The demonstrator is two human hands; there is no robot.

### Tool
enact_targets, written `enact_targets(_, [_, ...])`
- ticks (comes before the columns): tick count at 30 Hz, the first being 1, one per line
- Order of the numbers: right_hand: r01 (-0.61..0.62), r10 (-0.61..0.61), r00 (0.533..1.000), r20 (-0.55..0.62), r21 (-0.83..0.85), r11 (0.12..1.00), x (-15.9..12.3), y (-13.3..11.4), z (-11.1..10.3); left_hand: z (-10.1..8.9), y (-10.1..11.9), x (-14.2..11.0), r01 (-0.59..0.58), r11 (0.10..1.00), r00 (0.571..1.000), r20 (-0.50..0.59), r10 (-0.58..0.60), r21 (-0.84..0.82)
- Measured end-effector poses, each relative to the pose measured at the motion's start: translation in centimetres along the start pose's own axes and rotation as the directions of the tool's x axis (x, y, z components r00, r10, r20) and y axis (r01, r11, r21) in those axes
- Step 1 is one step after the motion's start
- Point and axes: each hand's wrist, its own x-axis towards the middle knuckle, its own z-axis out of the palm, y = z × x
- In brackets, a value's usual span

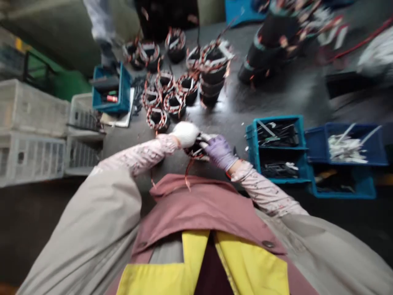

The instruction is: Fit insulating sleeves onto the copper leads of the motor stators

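Close to my body on the dark table stands a motor stator (196, 153) with copper windings, partly hidden under both hands. My left hand (186, 134), in a white knit glove, is closed at the stator's upper left rim. From the right, my right hand (220, 152), in a purple glove, reaches over the same rim with bent fingers pressed together. Whatever sits between those fingertips is too small and blurred to name. A copper lead (188, 174) hangs from the stator toward my apron.
Beyond my hands stand several wound stators (175, 103) and a taller stack (211, 88). Blue bins (253, 147) with dark strips and a darker bin (316, 143) with white pieces lie right. At left are a blue box (123, 88), white crates (39, 106) and another person's sleeve (100, 20).
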Motion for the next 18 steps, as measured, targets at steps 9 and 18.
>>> enact_targets(9, [0.020,-0.020,1.000,0.006,0.052,0.998,2.3,-0.9,0.3,3.1,-2.6,-4.8,0.036,0.991,0.999,0.017,-0.039,0.131])
enact_targets(18, [0.008,-0.004,0.999,-0.043,0.089,0.996,2.7,-1.5,0.7,1.3,-1.4,-2.7,-0.065,0.922,0.979,0.205,-0.016,0.381])
